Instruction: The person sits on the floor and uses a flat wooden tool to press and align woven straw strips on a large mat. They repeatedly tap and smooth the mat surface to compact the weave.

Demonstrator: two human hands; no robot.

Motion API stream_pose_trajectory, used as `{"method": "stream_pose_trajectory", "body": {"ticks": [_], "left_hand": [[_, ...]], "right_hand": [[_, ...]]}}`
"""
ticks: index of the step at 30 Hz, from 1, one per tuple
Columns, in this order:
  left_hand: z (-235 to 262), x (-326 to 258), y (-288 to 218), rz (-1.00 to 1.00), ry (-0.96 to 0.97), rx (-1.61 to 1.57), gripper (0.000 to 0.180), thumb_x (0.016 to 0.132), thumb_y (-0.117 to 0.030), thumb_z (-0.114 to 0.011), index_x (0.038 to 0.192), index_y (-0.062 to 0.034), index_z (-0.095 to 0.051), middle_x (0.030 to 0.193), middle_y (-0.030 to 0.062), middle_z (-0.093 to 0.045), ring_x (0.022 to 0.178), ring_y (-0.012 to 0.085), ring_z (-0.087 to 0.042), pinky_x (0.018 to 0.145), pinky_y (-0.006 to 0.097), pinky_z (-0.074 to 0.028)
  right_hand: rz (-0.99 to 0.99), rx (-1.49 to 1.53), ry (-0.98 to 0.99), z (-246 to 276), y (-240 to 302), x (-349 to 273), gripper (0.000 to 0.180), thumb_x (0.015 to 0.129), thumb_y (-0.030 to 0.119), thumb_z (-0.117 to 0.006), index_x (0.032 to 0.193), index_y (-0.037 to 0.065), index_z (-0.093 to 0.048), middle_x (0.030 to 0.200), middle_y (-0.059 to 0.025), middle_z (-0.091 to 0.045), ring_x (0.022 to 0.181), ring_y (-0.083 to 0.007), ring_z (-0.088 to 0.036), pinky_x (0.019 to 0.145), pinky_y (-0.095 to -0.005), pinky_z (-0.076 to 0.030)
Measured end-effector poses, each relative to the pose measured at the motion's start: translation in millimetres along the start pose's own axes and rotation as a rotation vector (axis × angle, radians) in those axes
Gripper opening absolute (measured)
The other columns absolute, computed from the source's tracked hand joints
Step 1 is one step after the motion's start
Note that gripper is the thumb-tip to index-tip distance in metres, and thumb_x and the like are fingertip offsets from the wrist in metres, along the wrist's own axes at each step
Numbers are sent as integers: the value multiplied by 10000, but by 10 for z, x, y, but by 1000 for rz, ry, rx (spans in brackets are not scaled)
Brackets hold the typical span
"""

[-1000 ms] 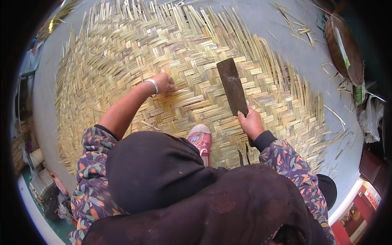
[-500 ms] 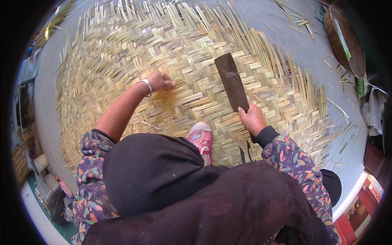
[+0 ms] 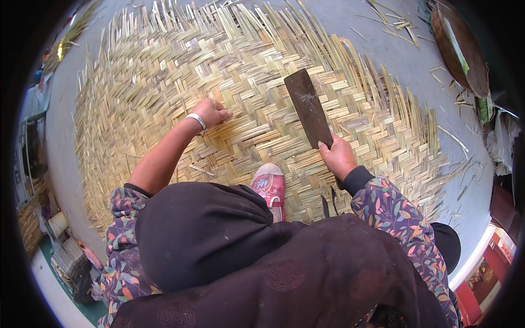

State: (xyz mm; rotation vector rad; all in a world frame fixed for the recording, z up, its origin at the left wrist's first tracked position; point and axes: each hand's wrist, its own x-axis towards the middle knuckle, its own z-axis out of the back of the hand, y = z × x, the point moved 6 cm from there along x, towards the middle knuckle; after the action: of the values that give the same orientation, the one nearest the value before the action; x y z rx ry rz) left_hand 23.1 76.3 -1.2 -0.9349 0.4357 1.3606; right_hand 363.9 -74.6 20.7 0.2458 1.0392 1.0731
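A large mat [image 3: 240,82] of pale yellow-green split strips, woven in a slanting pattern, lies on the floor with loose strip ends round its edge. My left hand [image 3: 212,113], with a silver bangle at the wrist, is low over the middle of the mat. Its fingers are closed together; what they pinch, if anything, is hidden. In my right hand [image 3: 339,157] is a dark, flat, rectangular blade [image 3: 307,106], gripped at its near end with the thumb on top. It slants up and to the left above the weave.
My pink shoe [image 3: 268,185] rests on the mat. Two thin dark pieces [image 3: 329,203] show beside my right sleeve. Cut strips [image 3: 402,24] are scattered on the grey floor [image 3: 377,46] at the far right, near a round brown basket-like thing [image 3: 456,49]. Bundled goods [image 3: 68,257] line the left.
My left hand has shifted slightly left and downward. The blade in my right hand has moved a little to the left, its grip unchanged.
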Motion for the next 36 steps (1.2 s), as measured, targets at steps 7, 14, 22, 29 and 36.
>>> {"method": "stream_pose_trajectory", "body": {"ticks": [7,14,22,29,36], "left_hand": [[-21,31,74,76,6,4,339,825,-366,-743,859,-29,-755,704,77,-695,621,155,-628,632,315,-519],[-1,63,16,38,-9,132,369,818,-386,-722,875,-22,-751,723,119,-700,661,203,-657,688,344,-532],[-20,94,-24,48,-30,208,369,825,-398,-678,898,-43,-750,801,171,-713,746,308,-680,740,384,-536],[-59,129,-61,32,-105,158,374,829,-424,-696,924,-68,-762,855,158,-727,768,315,-687,762,390,-537],[-19,-92,-149,-17,-209,104,277,856,-344,-708,958,-90,-755,910,133,-722,820,283,-684,789,374,-533]], "right_hand": [[-13,-4,9,-11,-40,28,295,882,198,-647,1132,41,-654,973,-192,-715,924,-352,-689,799,-376,-534],[-32,-22,7,7,-47,31,311,878,200,-652,1131,18,-649,979,-200,-715,935,-350,-691,814,-370,-535],[-21,21,21,11,-69,43,311,879,215,-644,1137,41,-646,966,-205,-710,931,-361,-684,807,-399,-534],[11,56,22,22,-46,30,336,881,230,-630,1163,48,-630,973,-219,-701,945,-396,-663,822,-442,-531],[-3,41,1,24,-74,38,301,878,211,-647,1123,36,-651,955,-196,-714,912,-343,-697,783,-375,-535]]}}
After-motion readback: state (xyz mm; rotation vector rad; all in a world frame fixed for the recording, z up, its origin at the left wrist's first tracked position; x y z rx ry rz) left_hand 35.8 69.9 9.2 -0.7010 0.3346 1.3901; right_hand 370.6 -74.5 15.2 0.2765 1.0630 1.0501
